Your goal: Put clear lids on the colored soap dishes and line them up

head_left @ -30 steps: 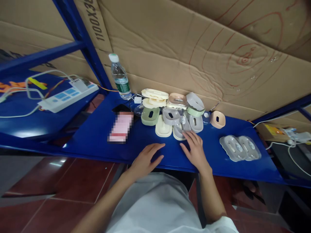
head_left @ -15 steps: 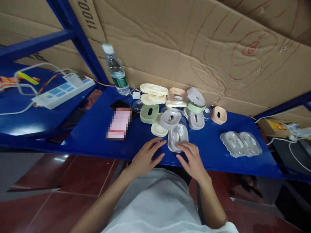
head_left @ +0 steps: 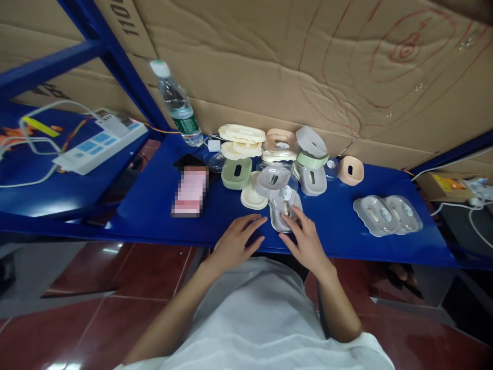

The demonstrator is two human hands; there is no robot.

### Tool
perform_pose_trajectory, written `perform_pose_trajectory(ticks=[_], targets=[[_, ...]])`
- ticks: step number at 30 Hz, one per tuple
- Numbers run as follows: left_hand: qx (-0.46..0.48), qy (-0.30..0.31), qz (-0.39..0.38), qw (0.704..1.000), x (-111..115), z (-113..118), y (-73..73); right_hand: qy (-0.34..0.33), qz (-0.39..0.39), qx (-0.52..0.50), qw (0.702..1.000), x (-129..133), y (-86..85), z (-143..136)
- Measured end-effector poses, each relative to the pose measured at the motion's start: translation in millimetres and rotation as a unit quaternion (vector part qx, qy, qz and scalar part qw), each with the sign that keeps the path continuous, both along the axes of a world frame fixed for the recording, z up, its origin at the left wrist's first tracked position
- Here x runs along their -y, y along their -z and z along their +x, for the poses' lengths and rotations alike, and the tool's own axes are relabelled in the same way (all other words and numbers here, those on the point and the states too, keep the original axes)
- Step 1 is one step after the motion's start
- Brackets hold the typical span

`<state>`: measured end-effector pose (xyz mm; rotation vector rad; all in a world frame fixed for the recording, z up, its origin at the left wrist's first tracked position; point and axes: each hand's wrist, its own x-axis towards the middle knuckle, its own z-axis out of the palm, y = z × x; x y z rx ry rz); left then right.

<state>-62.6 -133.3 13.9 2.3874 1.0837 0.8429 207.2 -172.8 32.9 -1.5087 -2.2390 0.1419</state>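
Observation:
My left hand (head_left: 239, 239) is over the front edge of the blue table (head_left: 154, 221), fingers spread, holding nothing. My right hand (head_left: 305, 237) has its fingers apart, with fingertips at the near part of a grey case with a clear cover (head_left: 285, 208). Behind that lies another grey oval piece (head_left: 272, 181), beside a cream piece (head_left: 254, 194). A green box with a slot (head_left: 236, 173) stands further left. At the back are stacked cream pieces (head_left: 242, 133), a peach case (head_left: 280, 144) and grey and green pieces (head_left: 313, 160).
A phone with a blurred screen (head_left: 189, 191) lies left, near an upright water bottle (head_left: 181, 110). To the right are a peach box (head_left: 351, 170) and two clear-covered grey cases (head_left: 377, 216). A power strip (head_left: 100, 149) sits far left; cardboard (head_left: 239, 61) stands behind.
The view has shifted slightly. My right fingers lie a little further over the nearest grey case. My left hand remains spread in nearly the same place.

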Motion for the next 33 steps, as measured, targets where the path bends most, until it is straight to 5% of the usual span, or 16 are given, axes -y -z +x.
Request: perform_pose_trajectory(ticks=[10,17,29,33], targets=[[-0.025,0.037,0.000,0.999,-10,-8,-13.8,0.033,0.009,-0.031,0.999,-2,8.8,5],[-0.103,-0.043,0.045,0.993,-38,-9,-17.6,0.016,0.035,-0.031,0.999,0,8.7,4],[-0.054,0.123,0.046,0.990,17,12,-11.3,0.057,0.148,-0.145,0.977,5,10.9,7],[-0.054,0.091,0.049,0.993,15,5,-9.2,0.069,0.148,-0.180,0.970,6,10.9,8]])
